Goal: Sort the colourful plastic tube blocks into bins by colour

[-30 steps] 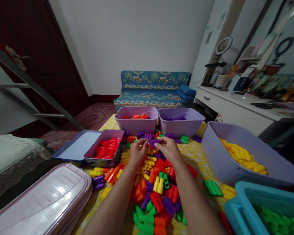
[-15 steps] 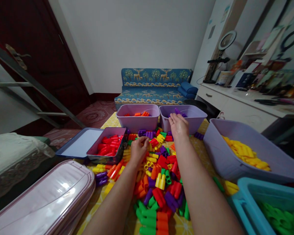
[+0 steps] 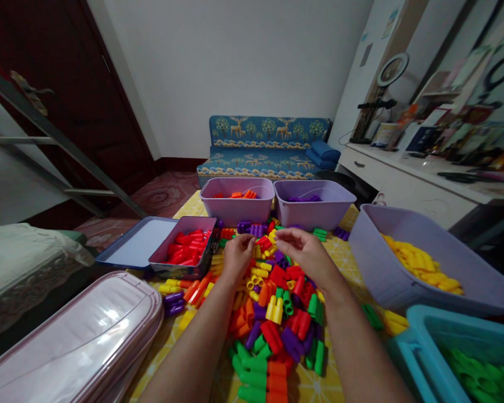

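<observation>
Over the far blocks [image 3: 264,243], the left hand [image 3: 238,257] is curled, its hold unclear; the right hand [image 3: 306,252] gapes slightly, empty.

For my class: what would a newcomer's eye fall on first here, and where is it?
Probably the jumble of brightly coloured pieces in the middle of the yellow tablecloth, with the left hand and right hand at its far part. Next, two lilac bins side by side toward the cloth's far end. Beyond them, the blue sofa with its deer pattern stands against the wall.
</observation>
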A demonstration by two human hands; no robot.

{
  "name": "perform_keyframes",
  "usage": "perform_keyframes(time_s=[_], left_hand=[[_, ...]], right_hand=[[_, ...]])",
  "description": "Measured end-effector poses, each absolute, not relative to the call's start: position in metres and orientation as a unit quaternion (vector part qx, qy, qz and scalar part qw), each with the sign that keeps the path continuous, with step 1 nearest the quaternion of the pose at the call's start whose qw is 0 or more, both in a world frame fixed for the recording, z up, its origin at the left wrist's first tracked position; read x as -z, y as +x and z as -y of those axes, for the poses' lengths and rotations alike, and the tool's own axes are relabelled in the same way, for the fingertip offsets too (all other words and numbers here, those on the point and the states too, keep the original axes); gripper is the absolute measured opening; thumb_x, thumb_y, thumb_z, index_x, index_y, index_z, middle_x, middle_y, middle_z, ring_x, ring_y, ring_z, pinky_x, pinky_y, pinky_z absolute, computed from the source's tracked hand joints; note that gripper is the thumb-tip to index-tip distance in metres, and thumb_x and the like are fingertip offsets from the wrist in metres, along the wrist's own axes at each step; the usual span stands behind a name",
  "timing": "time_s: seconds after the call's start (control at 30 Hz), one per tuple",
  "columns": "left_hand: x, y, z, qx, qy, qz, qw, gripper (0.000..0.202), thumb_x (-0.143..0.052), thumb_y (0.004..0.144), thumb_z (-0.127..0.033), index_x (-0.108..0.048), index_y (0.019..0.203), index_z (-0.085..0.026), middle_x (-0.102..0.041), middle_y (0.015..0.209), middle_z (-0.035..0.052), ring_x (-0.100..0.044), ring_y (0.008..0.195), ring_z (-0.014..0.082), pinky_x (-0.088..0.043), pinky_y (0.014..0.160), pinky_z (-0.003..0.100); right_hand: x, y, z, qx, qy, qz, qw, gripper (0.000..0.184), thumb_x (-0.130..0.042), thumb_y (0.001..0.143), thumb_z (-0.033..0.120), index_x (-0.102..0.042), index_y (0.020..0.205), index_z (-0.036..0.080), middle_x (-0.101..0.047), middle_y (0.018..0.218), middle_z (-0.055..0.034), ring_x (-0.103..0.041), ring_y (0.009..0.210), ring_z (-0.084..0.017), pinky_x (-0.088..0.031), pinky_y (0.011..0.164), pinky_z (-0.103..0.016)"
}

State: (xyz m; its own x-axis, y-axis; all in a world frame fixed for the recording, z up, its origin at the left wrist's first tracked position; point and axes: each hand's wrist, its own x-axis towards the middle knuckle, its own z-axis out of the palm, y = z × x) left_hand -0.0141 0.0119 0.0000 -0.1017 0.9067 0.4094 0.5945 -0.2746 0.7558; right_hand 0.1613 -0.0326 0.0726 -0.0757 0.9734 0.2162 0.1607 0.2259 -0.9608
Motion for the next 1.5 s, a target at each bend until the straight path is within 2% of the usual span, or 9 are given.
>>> perform_keyframes(time_s=[0.17, 0.3, 0.47, 0.7, 1.03, 1.27, 1.37, 1.43, 1.5], left_hand=[[-0.002, -0.014, -0.012, -0.466, 0.64, -0.583, 0.182, 0.022, -0.056, 0.083, -0.025, -0.074, 0.089, -0.015, -0.074, 0.08, 0.0062, -0.066, 0.07, 0.017, -0.047, 0.066, 0.025], [-0.001, -0.015, -0.012, -0.472, 0.642, -0.575, 0.187, 0.023, -0.054, 0.083, -0.026, -0.074, 0.09, -0.015, -0.075, 0.082, 0.006, -0.066, 0.072, 0.017, -0.048, 0.068, 0.026], [0.0, -0.017, -0.012, -0.487, 0.637, -0.571, 0.177, 0.024, -0.054, 0.084, -0.027, -0.074, 0.089, -0.015, -0.074, 0.082, 0.0063, -0.066, 0.073, 0.0171, -0.049, 0.068, 0.026], [0.001, -0.019, -0.012, -0.47, 0.646, -0.576, 0.175, 0.026, -0.056, 0.082, -0.024, -0.072, 0.099, -0.013, -0.074, 0.092, 0.008, -0.066, 0.075, 0.0163, -0.05, 0.073, 0.025], [-0.04, -0.013, 0.005, -0.374, 0.726, -0.566, 0.111, 0.031, -0.052, 0.087, -0.033, -0.074, 0.098, -0.015, -0.075, 0.093, 0.006, -0.067, 0.09, 0.0197, -0.048, 0.08, 0.025], [-0.075, -0.025, 0.068, -0.395, 0.743, -0.524, 0.134, 0.038, -0.05, 0.09, -0.042, -0.07, 0.107, -0.015, -0.071, 0.107, 0.0094, -0.065, 0.1, 0.02, -0.048, 0.089, 0.028], [-0.067, -0.045, 0.11, -0.374, 0.735, -0.554, 0.112, 0.039, -0.049, 0.09, -0.042, -0.067, 0.113, -0.015, -0.067, 0.114, 0.0114, -0.062, 0.106, 0.0215, -0.047, 0.094, 0.033], [-0.055, -0.06, 0.145, -0.328, 0.734, -0.587, 0.09, 0.044, -0.054, 0.087, -0.043, -0.06, 0.124, -0.019, -0.059, 0.128, 0.0119, -0.056, 0.117, 0.0254, -0.045, 0.1, 0.04], [-0.037, -0.075, 0.179, -0.269, 0.732, -0.621, 0.079, 0.068, -0.065, 0.077, -0.046, -0.046, 0.138, -0.024, -0.052, 0.137, 0.0135, -0.05, 0.124, 0.031, -0.044, 0.101, 0.048]], right_hand=[[-0.062, 0.145, 0.082, -0.278, -0.459, 0.808, 0.243, 0.05, -0.074, 0.067, 0.032, -0.065, 0.116, 0.031, -0.059, 0.129, -0.0044, -0.049, 0.124, -0.027, -0.031, 0.109, -0.047], [-0.035, 0.136, 0.074, -0.17, -0.53, 0.816, 0.157, 0.058, -0.071, 0.072, 0.04, -0.056, 0.127, 0.036, -0.036, 0.151, -0.0025, -0.022, 0.142, -0.033, -0.008, 0.113, -0.061], [-0.021, 0.132, 0.039, -0.093, -0.599, 0.772, 0.189, 0.053, -0.059, 0.083, 0.044, -0.049, 0.134, 0.035, -0.026, 0.155, -0.0042, -0.03, 0.138, -0.032, -0.015, 0.112, -0.057], [-0.024, 0.129, 0.023, -0.077, -0.657, 0.734, 0.153, 0.049, -0.049, 0.087, 0.054, -0.051, 0.132, 0.034, -0.042, 0.144, -0.0077, -0.042, 0.129, -0.029, -0.031, 0.103, -0.047], [-0.015, 0.131, 0.022, -0.047, -0.644, 0.748, 0.152, 0.05, -0.038, 0.092, 0.052, -0.05, 0.133, 0.026, -0.043, 0.143, -0.0122, -0.041, 0.127, -0.031, -0.031, 0.102, -0.05], [-0.036, 0.144, 0.077, -0.055, -0.584, 0.723, 0.366, 0.054, -0.038, 0.094, 0.048, -0.043, 0.137, 0.016, -0.048, 0.141, -0.0141, -0.038, 0.133, -0.025, -0.029, 0.11, -0.047], [-0.037, 0.158, 0.143, -0.045, -0.589, 0.704, 0.394, 0.062, -0.044, 0.09, 0.054, -0.036, 0.142, 0.021, -0.038, 0.148, -0.0126, -0.03, 0.139, -0.029, -0.026, 0.111, -0.054], [-0.026, 0.171, 0.192, -0.053, -0.618, 0.706, 0.343, 0.078, -0.053, 0.083, 0.057, -0.025, 0.147, 0.023, -0.025, 0.154, -0.0137, -0.021, 0.143, -0.034, -0.028, 0.109, -0.059], [-0.008, 0.182, 0.234, -0.055, -0.65, 0.71, 0.264, 0.091, -0.062, 0.076, 0.058, -0.019, 0.15, 0.024, -0.017, 0.157, -0.0148, -0.017, 0.143, -0.038, -0.03, 0.106, -0.062]])
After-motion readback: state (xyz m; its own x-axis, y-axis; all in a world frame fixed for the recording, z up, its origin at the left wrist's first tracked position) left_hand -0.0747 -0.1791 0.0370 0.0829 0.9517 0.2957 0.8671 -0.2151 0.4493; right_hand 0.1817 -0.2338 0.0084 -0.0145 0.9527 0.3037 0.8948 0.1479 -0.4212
